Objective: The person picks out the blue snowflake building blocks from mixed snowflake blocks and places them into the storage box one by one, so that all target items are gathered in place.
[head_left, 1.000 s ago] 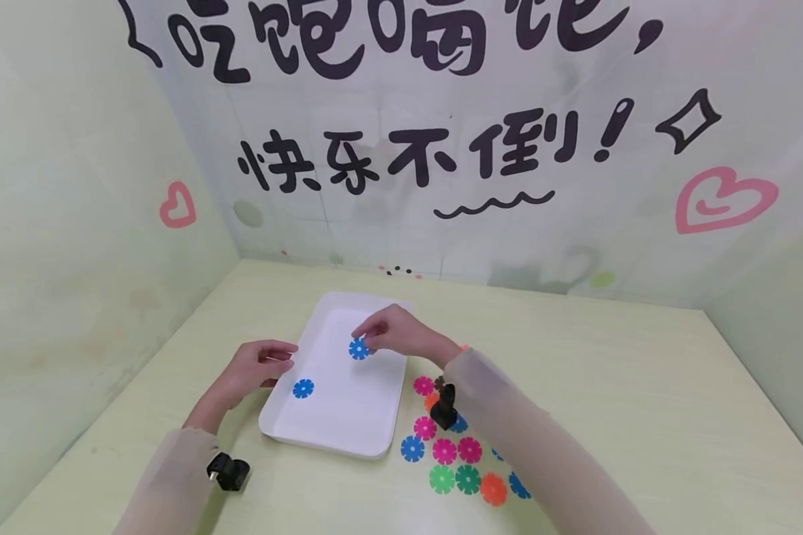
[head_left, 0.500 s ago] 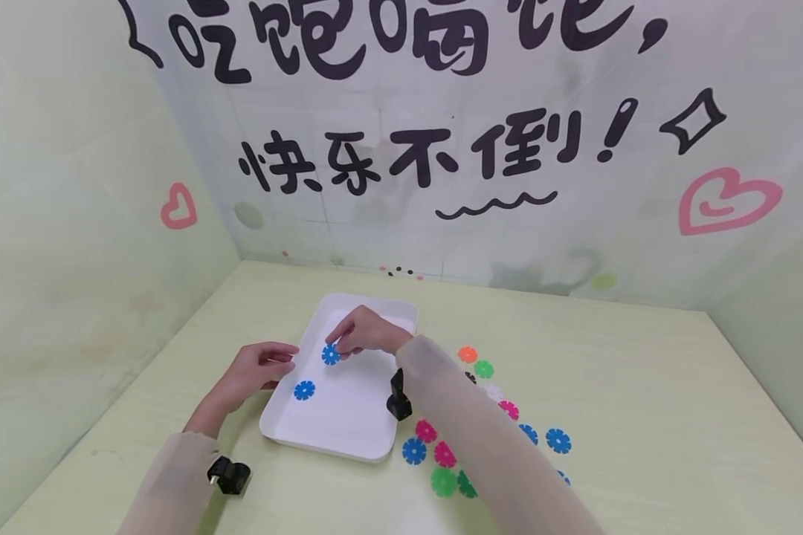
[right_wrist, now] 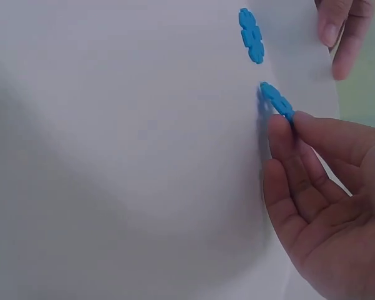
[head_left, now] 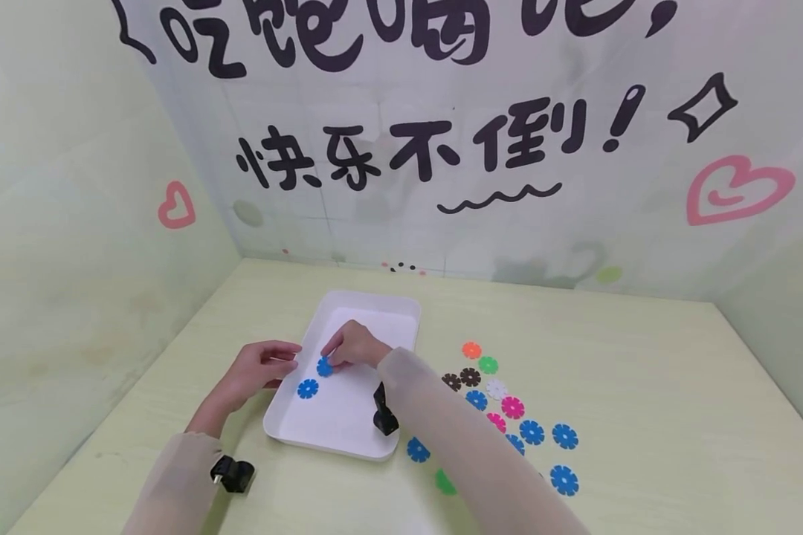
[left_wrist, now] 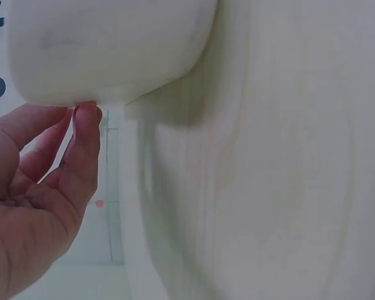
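My right hand (head_left: 355, 343) pinches a blue notched plastic building disc (head_left: 324, 366) between thumb and fingertip, low over the white tray (head_left: 334, 447). In the right wrist view this held disc (right_wrist: 277, 100) is tilted, its far edge close to the tray floor. A second blue disc (head_left: 308, 388) lies flat in the tray, just nearer to me. My left hand (head_left: 257, 369) rests against the tray's left side. In the left wrist view its fingertips touch the tray wall (left_wrist: 112, 56), with the fingers fairly straight.
Right of the tray, several notched discs in blue, pink, green, orange, brown and white lie loose on the table (head_left: 642, 386). My right sleeve (head_left: 455, 431) hides some of them. Printed walls (head_left: 348, 230) enclose the table at the back and sides.
My right hand has moved left and down with the blue disc, close to the other disc in the tray. The left hand stays at the tray's edge.
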Demonstrator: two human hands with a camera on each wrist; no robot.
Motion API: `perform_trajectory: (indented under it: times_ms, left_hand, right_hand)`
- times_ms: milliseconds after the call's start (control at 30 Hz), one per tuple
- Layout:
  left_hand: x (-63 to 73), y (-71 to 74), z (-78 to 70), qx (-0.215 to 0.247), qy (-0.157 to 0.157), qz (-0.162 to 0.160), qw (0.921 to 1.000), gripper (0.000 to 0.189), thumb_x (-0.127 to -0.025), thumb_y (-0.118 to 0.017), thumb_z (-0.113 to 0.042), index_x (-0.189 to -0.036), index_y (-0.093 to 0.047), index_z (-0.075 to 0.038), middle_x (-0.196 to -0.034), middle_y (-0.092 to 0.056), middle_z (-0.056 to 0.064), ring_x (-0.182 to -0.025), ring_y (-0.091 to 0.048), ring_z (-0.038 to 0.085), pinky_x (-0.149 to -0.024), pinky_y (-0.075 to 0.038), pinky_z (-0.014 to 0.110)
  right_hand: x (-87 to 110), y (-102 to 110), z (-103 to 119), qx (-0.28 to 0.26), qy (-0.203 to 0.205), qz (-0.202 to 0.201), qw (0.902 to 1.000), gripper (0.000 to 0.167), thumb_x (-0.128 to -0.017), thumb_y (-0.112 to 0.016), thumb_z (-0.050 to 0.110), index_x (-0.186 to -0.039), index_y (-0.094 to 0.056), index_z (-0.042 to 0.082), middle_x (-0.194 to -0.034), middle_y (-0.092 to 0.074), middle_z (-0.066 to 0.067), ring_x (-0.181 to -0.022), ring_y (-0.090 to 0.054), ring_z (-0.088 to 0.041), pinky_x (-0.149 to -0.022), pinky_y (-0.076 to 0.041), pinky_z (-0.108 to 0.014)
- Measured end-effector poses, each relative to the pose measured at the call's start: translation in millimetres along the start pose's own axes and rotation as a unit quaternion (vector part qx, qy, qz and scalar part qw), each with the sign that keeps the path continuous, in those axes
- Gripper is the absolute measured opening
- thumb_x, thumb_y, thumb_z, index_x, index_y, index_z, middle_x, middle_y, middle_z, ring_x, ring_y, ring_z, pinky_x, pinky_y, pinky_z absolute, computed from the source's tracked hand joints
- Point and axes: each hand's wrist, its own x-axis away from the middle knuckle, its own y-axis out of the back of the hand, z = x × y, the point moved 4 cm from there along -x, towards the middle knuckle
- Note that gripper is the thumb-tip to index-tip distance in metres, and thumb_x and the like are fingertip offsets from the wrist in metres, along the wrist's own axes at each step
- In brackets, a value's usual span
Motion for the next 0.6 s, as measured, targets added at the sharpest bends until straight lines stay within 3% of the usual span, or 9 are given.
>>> perform_trajectory:
  times_ms: [600]
  left_hand:
    - [0.1, 1.9, -2.9, 0.004, -0.006, 0.004, 1.0000, 0.038, -0.087, -0.064, -0.020, -0.120, -0.057, -0.003, -0.110, -0.059, 0.015, -0.090, -0.060, 0.024, -0.072, -0.053, 0.034]
  right_hand:
    - [-6.5, -13.5, -0.3, 0.015, 0.006, -0.020, 0.9997, 0.017, -0.081, -0.070, 0.009, -0.098, -0.071, 0.007, -0.078, -0.062, 0.001, -0.066, -0.058, -0.012, -0.068, -0.048, -0.018]
